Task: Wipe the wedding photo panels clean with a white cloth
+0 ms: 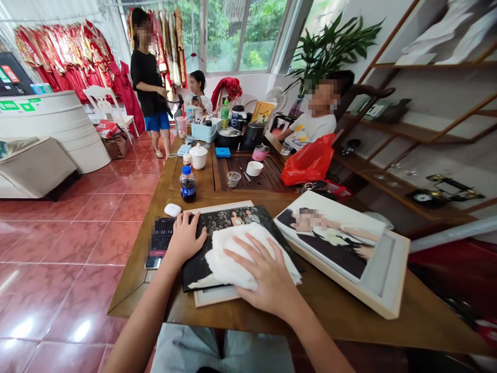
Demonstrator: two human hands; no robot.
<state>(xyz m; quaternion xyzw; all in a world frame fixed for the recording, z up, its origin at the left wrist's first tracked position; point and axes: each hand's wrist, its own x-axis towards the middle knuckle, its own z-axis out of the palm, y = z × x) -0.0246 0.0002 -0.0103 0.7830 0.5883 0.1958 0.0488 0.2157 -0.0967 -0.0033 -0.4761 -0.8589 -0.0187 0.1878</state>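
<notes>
From my remote seat I could read one number: 0:32:14, in pale digits across the lit screen of a slim, dark rectangular phone lying on the brown wooden table; whatever lettering its red bar bore was too small for me. The clear plastic bottle with a blue cap and dark liquid carried a blue label with white marks I couldn't make out. Equally illegible to me were the bright green-and-white signs on the white curved counter, the print on the yellow-orange rectangular cover, and the pale marking on the dark, lidded cylindrical tub.
</notes>
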